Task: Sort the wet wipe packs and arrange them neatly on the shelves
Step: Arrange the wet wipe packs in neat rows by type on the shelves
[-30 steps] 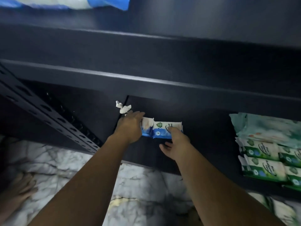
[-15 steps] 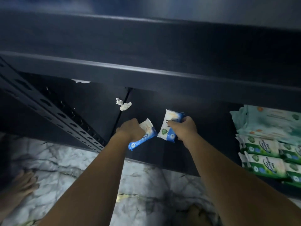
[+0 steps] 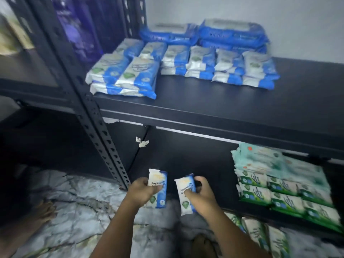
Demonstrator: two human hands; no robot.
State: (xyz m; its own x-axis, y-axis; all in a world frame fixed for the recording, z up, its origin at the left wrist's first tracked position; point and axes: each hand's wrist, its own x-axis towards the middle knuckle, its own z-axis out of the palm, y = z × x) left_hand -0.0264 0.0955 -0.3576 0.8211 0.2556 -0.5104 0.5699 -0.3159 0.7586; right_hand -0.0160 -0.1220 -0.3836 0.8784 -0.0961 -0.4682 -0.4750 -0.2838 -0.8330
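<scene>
My left hand (image 3: 140,191) is curled around 1 small blue and white wipe pack (image 3: 157,176). My right hand (image 3: 202,193) grips a 2nd pack (image 3: 183,183) just like it. Both packs stand up on end, side by side but not touching, low in the middle of the frame, in front of the dark bottom shelf (image 3: 204,164).

I can read "Fragrance" on the left pack, and the start of the same word on the right one. A line under it starts with "An". Each pack has a green shield mark near its lower end.

More blue and white packs (image 3: 186,64) lie in rows and small piles on the upper shelf (image 3: 223,103), above my hands. Bigger blue packs (image 3: 232,34) sit behind them by the wall; their writing is too blurry to read.

Green and white packs (image 3: 260,194) are piled on the bottom shelf at the right, with pale green ones (image 3: 260,161) behind. A scrap of white paper (image 3: 141,142) sits above my left hand.
</scene>
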